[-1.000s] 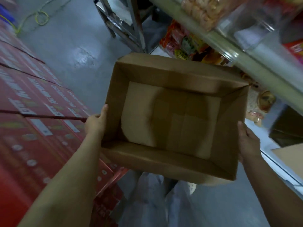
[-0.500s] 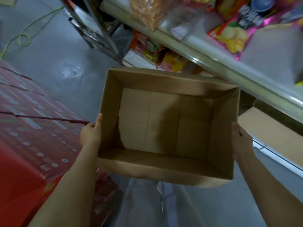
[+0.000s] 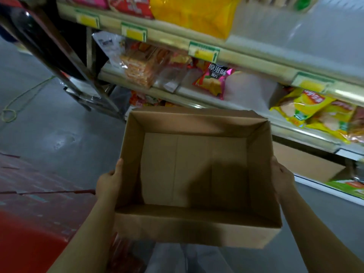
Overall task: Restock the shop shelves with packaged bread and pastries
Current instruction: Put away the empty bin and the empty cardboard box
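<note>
I carry an empty brown cardboard box (image 3: 194,168) at waist height, its open top facing me. My left hand (image 3: 109,182) grips its left wall with the thumb lying up along the rim. My right hand (image 3: 281,176) grips the right wall the same way; the fingers of both hands are hidden behind the box. Beyond the box stand shop shelves (image 3: 242,56) with packaged baked goods: a clear pack of orange pastries (image 3: 140,68), a pink bag (image 3: 213,80) and yellow bags (image 3: 313,113).
Stacked red cartons (image 3: 29,203) stand close at my left. A metal ladder frame (image 3: 59,62) leans at the shelves' left end. A flat cardboard piece (image 3: 307,164) lies on the lowest shelf at right. Grey floor (image 3: 49,125) with a yellow cord (image 3: 8,115) stretches left.
The view has swung upward toward the shelves, so more shelf levels and packs show. The box stays level between both hands, whose hold is the same.
</note>
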The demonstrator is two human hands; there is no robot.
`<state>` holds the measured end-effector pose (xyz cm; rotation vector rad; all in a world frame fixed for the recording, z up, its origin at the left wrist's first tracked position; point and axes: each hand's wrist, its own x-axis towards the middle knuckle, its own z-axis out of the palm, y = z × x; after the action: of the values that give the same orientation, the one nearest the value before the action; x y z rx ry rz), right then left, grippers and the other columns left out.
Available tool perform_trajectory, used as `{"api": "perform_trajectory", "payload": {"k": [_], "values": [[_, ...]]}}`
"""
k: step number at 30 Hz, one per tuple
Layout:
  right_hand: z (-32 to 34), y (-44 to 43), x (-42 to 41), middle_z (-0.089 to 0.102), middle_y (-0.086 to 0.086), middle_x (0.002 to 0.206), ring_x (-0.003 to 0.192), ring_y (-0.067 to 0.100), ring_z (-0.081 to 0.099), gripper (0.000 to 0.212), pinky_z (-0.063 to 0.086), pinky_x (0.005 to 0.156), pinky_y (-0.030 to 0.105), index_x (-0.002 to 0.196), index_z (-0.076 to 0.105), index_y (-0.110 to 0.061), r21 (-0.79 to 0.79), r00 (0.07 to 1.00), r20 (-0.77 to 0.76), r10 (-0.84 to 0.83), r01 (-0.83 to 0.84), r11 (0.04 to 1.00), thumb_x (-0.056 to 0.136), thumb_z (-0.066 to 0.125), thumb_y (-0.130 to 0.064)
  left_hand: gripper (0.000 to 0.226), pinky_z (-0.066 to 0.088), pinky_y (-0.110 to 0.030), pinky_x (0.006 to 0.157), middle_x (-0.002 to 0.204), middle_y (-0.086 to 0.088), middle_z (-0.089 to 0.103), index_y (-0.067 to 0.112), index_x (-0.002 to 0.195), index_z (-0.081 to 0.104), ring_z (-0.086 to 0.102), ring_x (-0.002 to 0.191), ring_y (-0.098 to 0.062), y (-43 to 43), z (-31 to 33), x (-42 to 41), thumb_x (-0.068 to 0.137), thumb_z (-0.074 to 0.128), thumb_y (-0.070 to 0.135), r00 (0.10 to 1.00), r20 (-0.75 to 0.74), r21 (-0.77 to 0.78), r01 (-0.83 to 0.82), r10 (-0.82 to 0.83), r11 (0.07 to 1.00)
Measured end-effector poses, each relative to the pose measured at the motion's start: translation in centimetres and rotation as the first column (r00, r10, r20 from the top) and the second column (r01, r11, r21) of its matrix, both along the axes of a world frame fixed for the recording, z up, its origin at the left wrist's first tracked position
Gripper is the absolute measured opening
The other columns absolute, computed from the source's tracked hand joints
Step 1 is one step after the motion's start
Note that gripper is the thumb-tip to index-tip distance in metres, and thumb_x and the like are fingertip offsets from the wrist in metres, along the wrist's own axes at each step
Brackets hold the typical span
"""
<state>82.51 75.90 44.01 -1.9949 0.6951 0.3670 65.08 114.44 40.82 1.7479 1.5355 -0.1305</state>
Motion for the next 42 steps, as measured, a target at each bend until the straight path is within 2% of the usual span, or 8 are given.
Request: {"api": "perform_trajectory", "payload": {"k": [6, 10, 17, 21, 27, 34, 38, 42], "values": [[3.3, -0.6, -2.7, 0.063, 0.019, 0.111, 0.095, 0.027, 0.055, 0.053, 0.038, 0.080, 0.033, 0.125, 0.065, -0.004, -0.028, 0.995, 0.074, -0.063, 0.065, 0.997, 0.103, 0.043, -0.047, 0.071, 0.045, -0.045, 0.089, 0.101, -0.020, 0.059, 0.004, 0.095, 0.060, 0.055, 0.093, -0.035, 0.8, 3.8, 1.0, 0.092, 0.038, 0.072, 0.996, 0.065, -0.031, 0.057, -0.055, 0.998], [4.9, -1.0, -4.4, 0.058, 0.013, 0.099, 0.093, 0.022, 0.052, 0.051, 0.036, 0.078, 0.030, 0.123, 0.067, -0.005, -0.038, 0.989, 0.116, -0.089, 0.094, 0.995, 0.103, 0.043, -0.045, 0.079, 0.041, -0.045, 0.095, 0.117, -0.024, 0.056, -0.003, 0.121, 0.059, 0.053, 0.108, -0.040, 1.0, 5.7, 1.5, 0.096, 0.034, 0.067, 0.983, 0.125, -0.036, 0.143, -0.138, 0.989], [7.3, -2.8, -6.7, 0.057, 0.013, 0.100, 0.094, 0.026, 0.053, 0.056, 0.047, 0.091, 0.045, 0.124, 0.065, -0.004, -0.071, 0.973, 0.169, -0.155, 0.169, 0.983, 0.102, 0.041, -0.049, 0.083, 0.035, -0.051, 0.107, 0.141, -0.028, 0.047, -0.002, 0.136, 0.051, 0.044, 0.129, -0.045, 0.5, 7.4, 2.5, 0.096, 0.030, 0.067, 0.945, 0.196, -0.091, 0.282, -0.261, 0.955], [8.2, -4.4, -7.8, 0.058, 0.015, 0.103, 0.094, 0.025, 0.050, 0.054, 0.043, 0.085, 0.040, 0.124, 0.064, -0.003, -0.068, 0.967, 0.183, -0.176, 0.191, 0.979, 0.104, 0.039, -0.046, 0.082, 0.034, -0.052, 0.107, 0.142, -0.028, 0.046, 0.000, 0.137, 0.051, 0.043, 0.129, -0.045, -0.7, 8.5, 3.3, 0.096, 0.028, 0.068, 0.928, 0.189, -0.062, 0.337, -0.321, 0.939], [9.0, -7.8, -9.4, 0.062, 0.015, 0.110, 0.102, 0.031, 0.056, 0.056, 0.044, 0.090, 0.039, 0.128, 0.064, -0.008, -0.035, 0.945, 0.184, -0.269, 0.280, 0.959, 0.102, 0.041, -0.051, 0.085, 0.031, -0.049, 0.111, 0.146, -0.028, 0.044, -0.001, 0.140, 0.048, 0.041, 0.133, -0.044, -3.3, 9.9, 5.2, 0.096, 0.027, 0.068, 0.908, 0.165, -0.044, 0.397, -0.385, 0.917], [10.0, -16.0, -12.3, 0.062, 0.021, 0.120, 0.114, 0.040, 0.057, 0.059, 0.045, 0.093, 0.042, 0.130, 0.063, -0.006, -0.010, 0.905, 0.175, -0.387, 0.395, 0.919, 0.101, 0.041, -0.053, 0.086, 0.036, -0.050, 0.107, 0.135, -0.026, 0.051, 0.001, 0.132, 0.053, 0.048, 0.120, -0.041, -11.6, 10.8, 7.3, 0.094, 0.022, 0.072, 0.851, 0.215, -0.047, 0.499, -0.479, 0.865], [10.8, -22.7, -14.9, 0.063, 0.020, 0.102, 0.098, 0.038, 0.062, 0.062, 0.050, 0.095, 0.049, 0.125, 0.064, -0.005, -0.001, 0.868, 0.160, -0.470, 0.477, 0.879, 0.099, 0.042, -0.057, 0.080, 0.034, -0.046, 0.104, 0.138, -0.026, 0.049, -0.002, 0.135, 0.051, 0.046, 0.126, -0.041, -18.9, 11.4, 7.2, 0.098, 0.025, 0.064, 0.786, 0.252, -0.016, 0.586, -0.564, 0.810], [12.0, -29.4, -17.8, 0.063, 0.028, 0.113, 0.108, 0.042, 0.059, 0.059, 0.048, 0.092, 0.046, 0.117, 0.065, 0.003, -0.022, 0.843, 0.179, -0.507, 0.519, 0.855, 0.103, 0.040, -0.048, 0.069, 0.038, -0.039, 0.097, 0.123, -0.021, 0.062, 0.001, 0.118, 0.064, 0.053, 0.123, -0.038, -26.3, 11.4, 7.2, 0.100, 0.033, 0.060, 0.687, 0.287, 0.046, 0.687, -0.668, 0.725]]}}
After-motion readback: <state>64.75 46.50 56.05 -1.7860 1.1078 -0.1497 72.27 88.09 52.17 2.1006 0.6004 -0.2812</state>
